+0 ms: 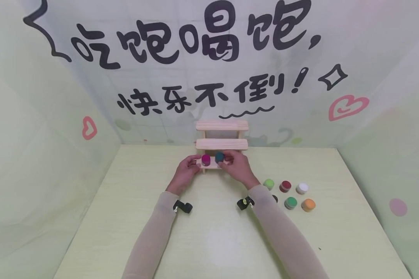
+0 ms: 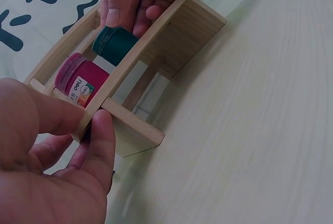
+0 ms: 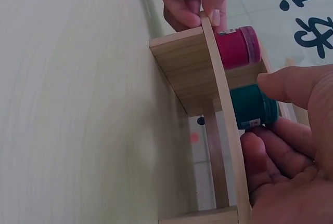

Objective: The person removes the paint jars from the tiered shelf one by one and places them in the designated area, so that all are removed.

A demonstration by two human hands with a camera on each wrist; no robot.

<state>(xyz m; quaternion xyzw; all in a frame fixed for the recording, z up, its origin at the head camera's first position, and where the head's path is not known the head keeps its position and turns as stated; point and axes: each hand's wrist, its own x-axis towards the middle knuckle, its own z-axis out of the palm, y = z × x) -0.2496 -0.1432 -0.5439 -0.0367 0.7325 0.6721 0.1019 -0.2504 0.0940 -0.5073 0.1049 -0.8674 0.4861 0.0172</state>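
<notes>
A small stepped wooden rack [image 1: 222, 144] stands at the back of the table, against the printed cloth. On its lowest shelf sit a magenta paint jar [image 1: 205, 160] and, to its right, a teal paint jar [image 1: 219, 157]. My left hand [image 1: 186, 170] pinches the left end of that shelf between thumb and fingers, close to the magenta jar [image 2: 86, 76]. With thumb and fingers, my right hand [image 1: 238, 166] holds the teal jar [image 3: 250, 107] by its sides, its base at the shelf board. The right part of the lowest shelf is hidden behind this hand.
Right of the right forearm, more jars stand on the table: light green [image 1: 269, 184], dark red [image 1: 285, 186], white [image 1: 302, 188], green [image 1: 291, 203] and orange [image 1: 308, 205]. A dark one [image 1: 275, 198] is partly hidden by the sleeve. Cloth walls enclose the back and sides.
</notes>
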